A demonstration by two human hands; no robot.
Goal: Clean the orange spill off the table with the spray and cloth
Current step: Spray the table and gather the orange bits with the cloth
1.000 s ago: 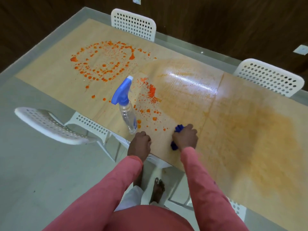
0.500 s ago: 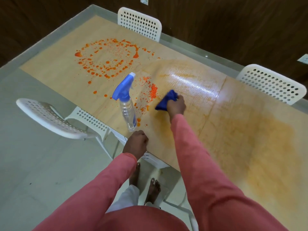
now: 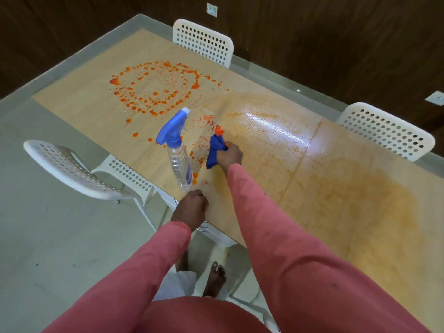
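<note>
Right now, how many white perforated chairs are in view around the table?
3. One chair at the table's far side, another chair further right on that side, a third chair at the near-left edge. Others may lie outside the frame.

A single head-worn camera looks steeply down from the near edge of the table [image 3: 312, 188], close above it.

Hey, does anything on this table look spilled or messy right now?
Yes. A ring of orange spill drops lies untouched at the table's far left end, with more specks beside the spray bottle. The right hand holds the blue cloth there. The right half shows a smeared orange film.
</note>
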